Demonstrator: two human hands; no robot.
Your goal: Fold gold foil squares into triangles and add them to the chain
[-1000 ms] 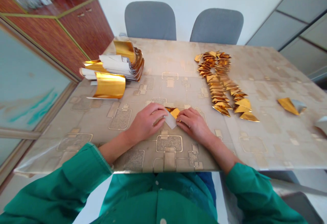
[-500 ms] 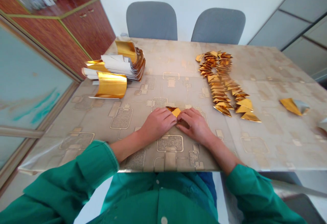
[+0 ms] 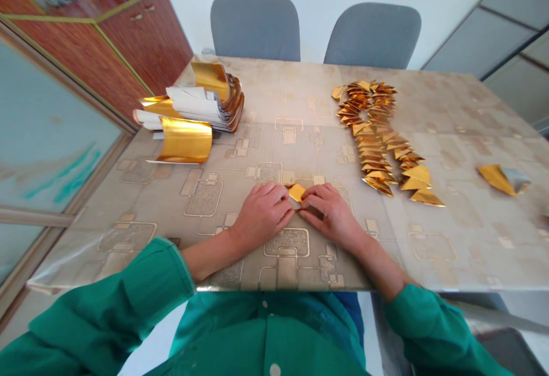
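The person's left hand and right hand, both bare, curl narrowly toward each other near the front edge of a glossy beige surface printed with square outlines; between them lies a small folded piece of shiny gold foil, flat on the surface; the fingertips of the right hand and those of the left close in on its sides, holding it, and part of it is hidden beneath them; green shirt sleeves run back from both forearms; to the left, well apart from the hands, a curved strip of gold foil rests against a bundle of white-backed gold foil strips; to the right, beyond the right hand, a long curving row of small folded gold foil triangles runs toward the far edge; farther right lies a loose folded piece of gold and silver foil; two grey upholstered chairs stand beyond the far edge; a reddish wooden cabinet stands past the far left corner.
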